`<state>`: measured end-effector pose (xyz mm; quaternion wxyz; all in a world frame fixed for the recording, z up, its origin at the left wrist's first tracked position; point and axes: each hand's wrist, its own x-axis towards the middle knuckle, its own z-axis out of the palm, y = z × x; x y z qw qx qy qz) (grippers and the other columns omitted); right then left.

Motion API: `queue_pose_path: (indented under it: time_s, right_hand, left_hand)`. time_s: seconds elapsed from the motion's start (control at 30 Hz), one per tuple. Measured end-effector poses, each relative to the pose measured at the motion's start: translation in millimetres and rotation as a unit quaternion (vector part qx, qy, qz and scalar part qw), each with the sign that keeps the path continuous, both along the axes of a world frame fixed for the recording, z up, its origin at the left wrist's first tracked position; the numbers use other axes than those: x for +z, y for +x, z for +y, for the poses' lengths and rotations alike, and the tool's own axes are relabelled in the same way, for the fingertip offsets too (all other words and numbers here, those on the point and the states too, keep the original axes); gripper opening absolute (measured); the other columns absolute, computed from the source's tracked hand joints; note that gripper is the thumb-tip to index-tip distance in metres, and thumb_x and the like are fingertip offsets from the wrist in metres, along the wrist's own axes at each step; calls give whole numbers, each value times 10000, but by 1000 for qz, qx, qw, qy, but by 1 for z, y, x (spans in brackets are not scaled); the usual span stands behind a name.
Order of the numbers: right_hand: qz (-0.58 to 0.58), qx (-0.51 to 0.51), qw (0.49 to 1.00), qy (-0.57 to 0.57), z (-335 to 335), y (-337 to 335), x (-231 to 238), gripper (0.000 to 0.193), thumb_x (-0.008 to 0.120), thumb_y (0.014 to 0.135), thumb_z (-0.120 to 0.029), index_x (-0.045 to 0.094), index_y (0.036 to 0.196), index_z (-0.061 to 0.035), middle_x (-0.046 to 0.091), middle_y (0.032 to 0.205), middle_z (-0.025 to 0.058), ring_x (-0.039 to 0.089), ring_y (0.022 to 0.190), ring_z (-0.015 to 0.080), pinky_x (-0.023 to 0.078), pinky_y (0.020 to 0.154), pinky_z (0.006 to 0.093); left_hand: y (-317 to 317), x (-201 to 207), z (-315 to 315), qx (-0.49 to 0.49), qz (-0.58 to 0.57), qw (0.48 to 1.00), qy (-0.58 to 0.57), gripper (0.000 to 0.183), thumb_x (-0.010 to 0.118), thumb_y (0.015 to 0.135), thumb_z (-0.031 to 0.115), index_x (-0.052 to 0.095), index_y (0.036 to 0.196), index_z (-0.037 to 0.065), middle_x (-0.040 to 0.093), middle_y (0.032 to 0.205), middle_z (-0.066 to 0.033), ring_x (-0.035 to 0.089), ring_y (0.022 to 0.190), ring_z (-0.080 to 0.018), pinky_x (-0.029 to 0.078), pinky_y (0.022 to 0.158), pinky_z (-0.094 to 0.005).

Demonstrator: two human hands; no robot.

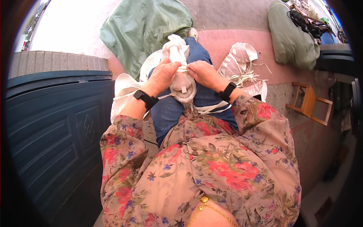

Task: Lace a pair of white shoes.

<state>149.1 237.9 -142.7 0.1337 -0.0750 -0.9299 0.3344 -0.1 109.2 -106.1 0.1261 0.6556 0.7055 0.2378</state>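
A white and pale pink shoe upper (184, 84) lies lengthwise on my lap between my jeans-clad thighs, its tongue toward me. On its left side, my left hand (163, 76) is closed, thumb and fingers pinched together on a white shoelace at the lacing area. My right hand (205, 75) pinches lace from the opposite side, close to the left fingertips. Fingers cover much of the lacing, so its path there is hidden. Loose white lace ends (212, 109) trail below the hands across my right thigh.
White shoe uppers with tangled laces (238, 64) lie in a heap to my right; more white pieces (123, 85) are at my left. A large green sack (145, 32) is ahead, a grey-green sack (293, 36) far right. A small wooden stool (309, 100) and blue door panel (56, 121) flank me.
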Motion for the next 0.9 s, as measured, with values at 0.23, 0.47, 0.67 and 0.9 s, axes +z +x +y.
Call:
queue_pose_path:
  time_s: [0.23, 0.47, 0.67, 0.9]
  right_hand:
    - [-92, -58, 990, -88, 4, -16, 2, 182, 579, 764, -185, 580, 834, -18, 602, 742, 163, 586, 740, 329, 451, 650, 404]
    - [-116, -38, 967, -224, 17, -38, -13, 218, 602, 715, -164, 579, 857, 0, 580, 721, 107, 553, 681, 166, 438, 614, 289]
    - [-147, -24, 925, -349, 24, -28, 3, 176, 601, 692, -130, 579, 815, -6, 555, 717, 26, 502, 673, 107, 413, 600, 245]
    - [-175, -91, 881, -430, 32, -16, 10, 198, 610, 672, -128, 588, 831, -12, 554, 726, 34, 496, 679, 111, 411, 591, 247]
  left_hand:
    - [-1, -3, 9, 41, -152, 982, -108, 299, 511, 727, 28, 519, 1027, 32, 532, 725, -82, 524, 680, -181, 437, 610, -275]
    - [-21, -8, 4, 115, -456, 853, -225, 323, 544, 726, 75, 511, 1033, -21, 521, 725, 18, 489, 674, -59, 416, 609, -222]
    - [-21, -8, 1, 119, -529, 805, -240, 362, 571, 743, 69, 462, 1072, -34, 491, 725, 35, 469, 645, -40, 393, 585, -182]
    - [-2, -11, -4, 194, -290, 932, -94, 226, 563, 764, 87, 533, 960, -21, 565, 726, -53, 528, 660, -117, 432, 616, -248]
